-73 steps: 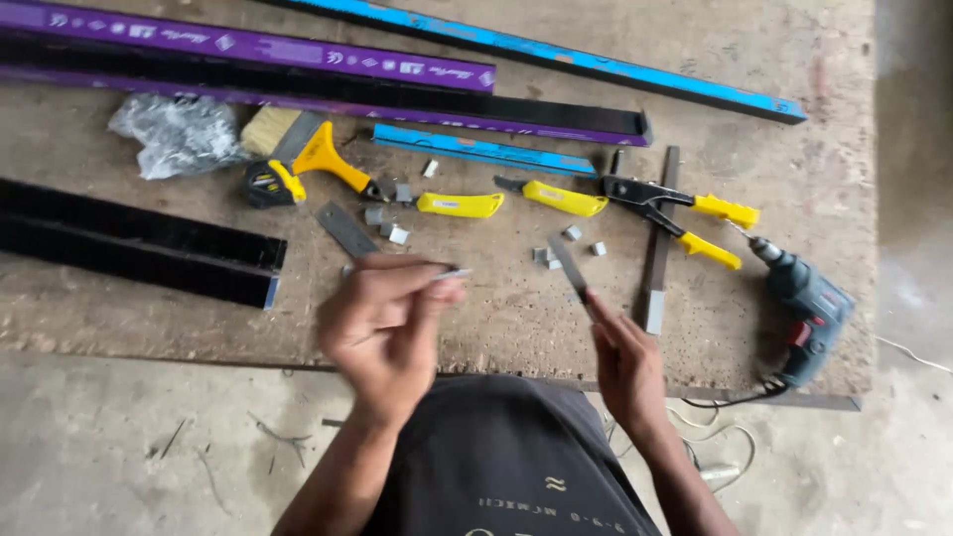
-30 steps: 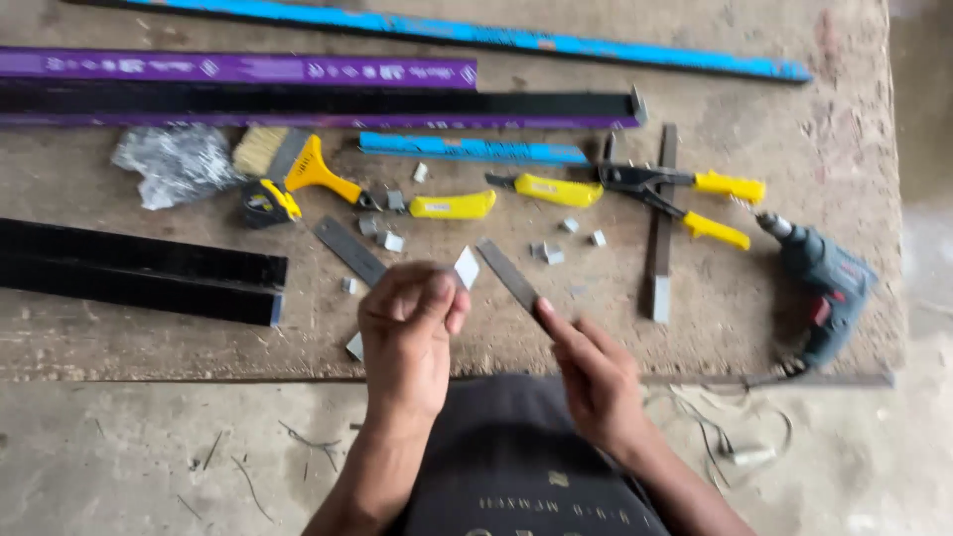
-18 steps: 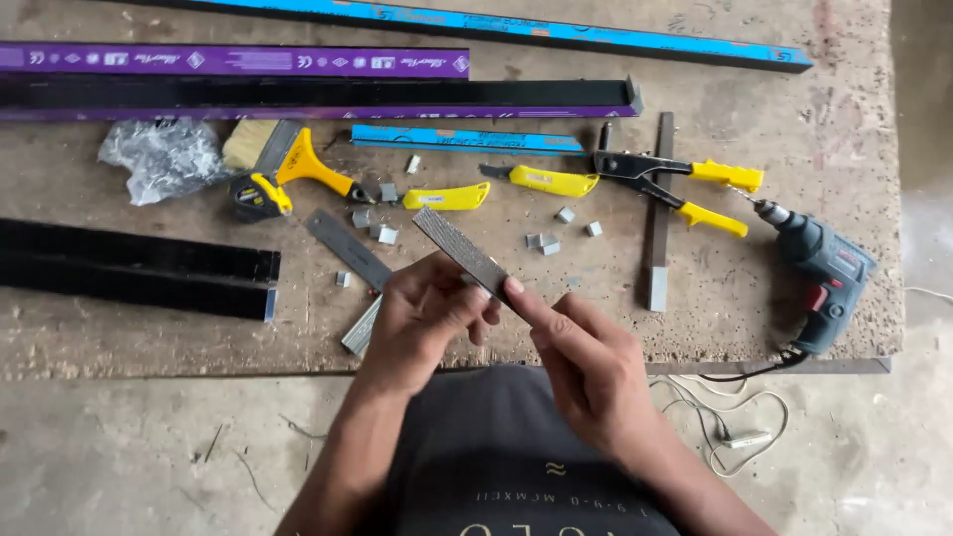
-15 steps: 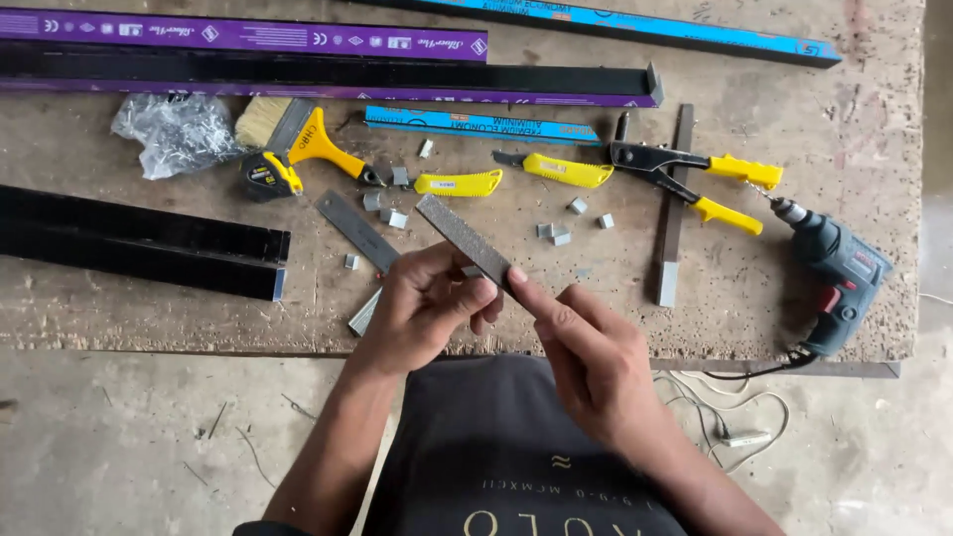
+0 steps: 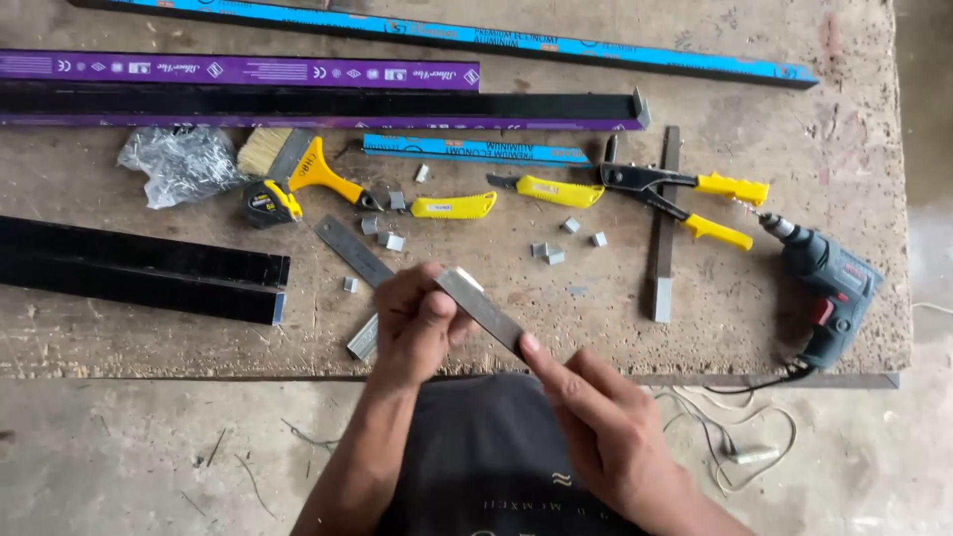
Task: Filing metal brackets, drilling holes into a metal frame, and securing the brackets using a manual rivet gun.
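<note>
Grey metal was what both hands held: a short flat strip (image 5: 479, 311), tilted, above the near edge of the table (image 5: 754, 342). The left hand (image 5: 415, 323) was curled around the strip's upper end, with the thumb pressed on top of it. The right hand (image 5: 608, 432) pinched the lower end, its pointing finger laid straight along the strip. A small pale piece seemed to sit at the strip's top end, but it was too small to tell what it was.

Just past the left hand lay another grey strip (image 5: 354, 251) on the table, and a short one (image 5: 363, 338) lay near the edge. Little metal bits (image 5: 548, 252) were spread around them. Farther back sat a brush (image 5: 270, 151), a tape measure (image 5: 266, 202), a yellow scraper (image 5: 328, 177), two yellow knives (image 5: 455, 205) and a rivet tool (image 5: 675, 194) with yellow handles. A drill (image 5: 829, 288) lay off to the right, well apart from the hands. Long black bars (image 5: 139, 268) lay on the left. Purple bars (image 5: 238, 71) and blue bars (image 5: 467, 38) lay along the far side. A bag of tiny metal parts (image 5: 177, 164) sat beside the brush.
</note>
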